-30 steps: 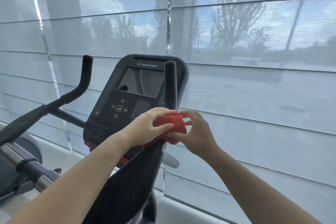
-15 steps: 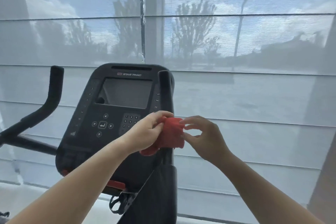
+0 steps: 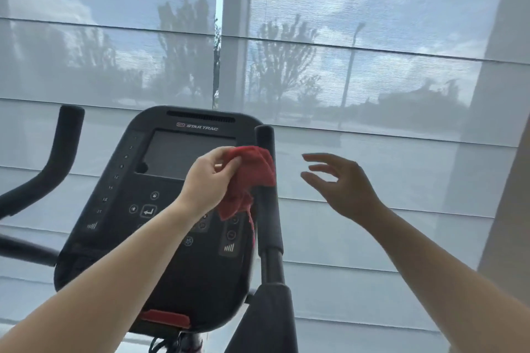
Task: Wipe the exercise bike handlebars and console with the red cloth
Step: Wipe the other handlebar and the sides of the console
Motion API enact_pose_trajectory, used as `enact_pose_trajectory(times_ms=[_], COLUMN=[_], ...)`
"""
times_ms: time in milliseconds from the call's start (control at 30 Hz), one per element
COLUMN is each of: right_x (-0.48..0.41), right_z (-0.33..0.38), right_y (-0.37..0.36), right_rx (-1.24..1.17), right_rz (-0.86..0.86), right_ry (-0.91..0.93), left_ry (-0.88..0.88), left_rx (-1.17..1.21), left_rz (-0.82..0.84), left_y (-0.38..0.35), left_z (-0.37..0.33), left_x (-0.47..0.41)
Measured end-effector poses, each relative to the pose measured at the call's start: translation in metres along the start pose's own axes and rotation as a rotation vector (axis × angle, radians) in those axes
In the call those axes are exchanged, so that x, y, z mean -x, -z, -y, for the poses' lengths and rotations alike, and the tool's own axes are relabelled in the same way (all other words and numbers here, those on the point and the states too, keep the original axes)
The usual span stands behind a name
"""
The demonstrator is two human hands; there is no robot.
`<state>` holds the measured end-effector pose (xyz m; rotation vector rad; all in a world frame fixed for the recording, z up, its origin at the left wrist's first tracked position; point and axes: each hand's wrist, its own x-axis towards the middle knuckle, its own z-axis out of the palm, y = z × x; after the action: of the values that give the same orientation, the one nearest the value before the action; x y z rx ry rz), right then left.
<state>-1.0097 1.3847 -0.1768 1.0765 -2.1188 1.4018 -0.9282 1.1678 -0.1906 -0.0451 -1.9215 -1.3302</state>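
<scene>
The black exercise bike console [image 3: 160, 209] with a grey screen [image 3: 183, 153] faces me at centre left. My left hand [image 3: 208, 180] pinches the red cloth [image 3: 252, 178], which hangs bunched against the upright right handlebar [image 3: 268, 209] near its top. My right hand [image 3: 344, 186] hovers in the air to the right of that handlebar, fingers spread and holding nothing. The left handlebar [image 3: 54, 160] curves up at the far left, untouched.
Translucent window blinds [image 3: 372, 80] fill the background right behind the bike. A pale wall edge [image 3: 510, 152] stands at the far right. A red tab [image 3: 165, 318] sits at the console's bottom edge, with dark cables below it.
My right hand has let go of the cloth and moved out to the right. My left hand has lifted the cloth higher along the right handlebar. The view has tilted up.
</scene>
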Motion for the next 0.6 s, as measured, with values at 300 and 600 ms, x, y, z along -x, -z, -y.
enact_pose_trajectory(times_ms=[300,600], right_x=[-0.067,-0.071], right_z=[0.032,0.021], right_y=[-0.019,-0.038], right_rx=[0.243,0.305], right_rz=[0.079,0.170], right_ry=[0.194,0.250], left_ry=[0.022,0.179], left_rx=[0.103,0.470], left_rz=[-0.289,0.068], left_y=[-0.011,-0.037], left_z=[0.005,0.027], left_x=[-0.046,-0.044])
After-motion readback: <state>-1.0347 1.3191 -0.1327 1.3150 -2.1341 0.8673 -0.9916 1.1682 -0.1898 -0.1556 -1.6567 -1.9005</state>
